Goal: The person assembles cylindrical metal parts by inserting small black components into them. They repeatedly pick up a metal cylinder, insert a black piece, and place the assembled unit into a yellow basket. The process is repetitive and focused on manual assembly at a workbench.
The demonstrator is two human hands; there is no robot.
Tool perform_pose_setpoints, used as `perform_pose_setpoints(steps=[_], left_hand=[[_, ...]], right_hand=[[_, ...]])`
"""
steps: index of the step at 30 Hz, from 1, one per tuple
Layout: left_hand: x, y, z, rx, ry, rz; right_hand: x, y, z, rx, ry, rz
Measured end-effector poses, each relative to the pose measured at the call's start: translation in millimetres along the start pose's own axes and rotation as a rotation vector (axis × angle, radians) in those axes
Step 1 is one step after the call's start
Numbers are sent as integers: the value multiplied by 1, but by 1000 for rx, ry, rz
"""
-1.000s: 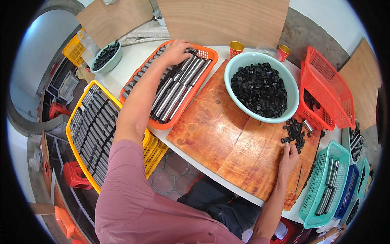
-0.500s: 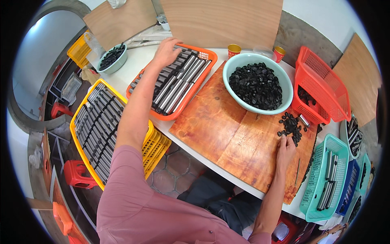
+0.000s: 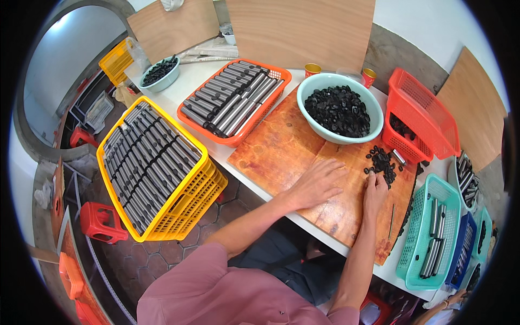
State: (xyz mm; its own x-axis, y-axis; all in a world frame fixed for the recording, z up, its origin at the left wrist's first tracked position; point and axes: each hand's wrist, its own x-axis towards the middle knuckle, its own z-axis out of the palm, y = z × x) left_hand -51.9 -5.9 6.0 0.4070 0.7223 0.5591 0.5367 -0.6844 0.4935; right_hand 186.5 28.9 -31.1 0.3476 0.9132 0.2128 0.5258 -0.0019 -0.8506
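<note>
Black pieces [image 3: 382, 162], right of centre, just beyond fingers of right hand [image 3: 375, 190], grip indiscernible; left hand [image 3: 314, 185]: fingers spread.

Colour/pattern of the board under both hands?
Board: orange-brown, mottled with darker patches; shows best in the head view.

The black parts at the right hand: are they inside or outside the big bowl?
Outside: these black parts lie loosely piled on the wooden board, next to the right hand, with the bowl farther back.
</note>
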Motion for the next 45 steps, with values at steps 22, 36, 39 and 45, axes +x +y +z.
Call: perform_pose_setpoints(steps=[22,36,39,45], left_hand=[[-11,15,26,95,-270,-92],[-11,4,36,97,-200,-118],[-7,9,37,91,-209,-89],[3,7,24,-185,-130,-87]], right_hand=[[2,-38,-250,-627,307,-145],[78,127,-286,-984,-56,489],[81,139,-306,-872,53,489],[47,-20,-291,266,-140,190]])
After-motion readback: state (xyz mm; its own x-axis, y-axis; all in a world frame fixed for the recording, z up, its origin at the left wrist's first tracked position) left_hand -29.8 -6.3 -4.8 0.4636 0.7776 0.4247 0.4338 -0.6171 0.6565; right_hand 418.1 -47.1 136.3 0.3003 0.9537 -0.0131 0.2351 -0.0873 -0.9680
